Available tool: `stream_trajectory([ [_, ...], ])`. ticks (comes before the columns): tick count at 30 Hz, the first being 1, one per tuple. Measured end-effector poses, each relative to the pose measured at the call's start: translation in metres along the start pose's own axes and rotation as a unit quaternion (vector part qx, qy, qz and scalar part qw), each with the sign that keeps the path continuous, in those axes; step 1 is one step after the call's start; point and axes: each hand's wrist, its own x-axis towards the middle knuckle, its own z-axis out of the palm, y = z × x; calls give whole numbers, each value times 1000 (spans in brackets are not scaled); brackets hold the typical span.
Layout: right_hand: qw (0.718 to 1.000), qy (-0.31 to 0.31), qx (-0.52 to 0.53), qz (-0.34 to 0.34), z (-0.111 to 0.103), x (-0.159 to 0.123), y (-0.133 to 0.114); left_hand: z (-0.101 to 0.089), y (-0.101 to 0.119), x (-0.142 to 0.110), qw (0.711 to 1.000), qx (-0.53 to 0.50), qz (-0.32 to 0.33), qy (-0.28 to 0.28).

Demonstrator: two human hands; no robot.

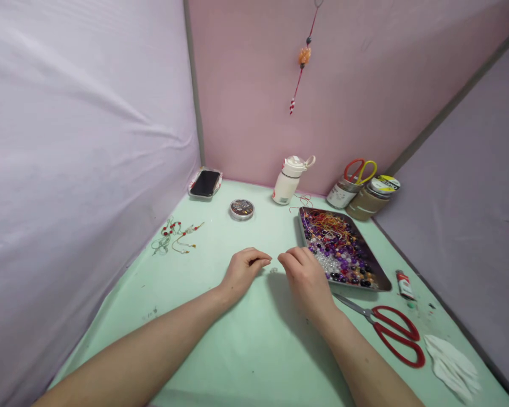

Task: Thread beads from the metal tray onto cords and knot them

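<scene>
Near the middle of the pale green table, my left hand [241, 272] is closed in a pinch, thumb against fingers. Just to its right, my right hand [304, 275] is closed too, its fingertips pointing left and a small gap from the left ones. Whatever is pinched in either hand is too small to make out. Below the fingertips lie a few tiny clear bits [274, 270], perhaps beads. Close behind my right hand is a dark metal tray [377, 265] of purple, black, clear and orange beads [343, 257], with a tangle of red and yellow cord [331, 226] on top.
Red-handled scissors [396, 330], a white glove [452, 367] and a small tube [404, 284] lie right. Behind stand a white bottle [287, 181] and two jars [341, 192], one holding scissors. Further left are a round case [241, 209], a phone [206, 183] and beaded cords [173, 234].
</scene>
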Motion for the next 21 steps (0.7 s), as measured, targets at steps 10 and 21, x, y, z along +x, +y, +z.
stream_trajectory([
  [10, 1000, 7, 9, 1, 0, 1, 3, 0, 1, 0, 1000, -5, -11, -4],
  [21, 1000, 0, 3, 3, 0, 0, 2, 1, 1, 0, 1000, 5, -1, -8],
])
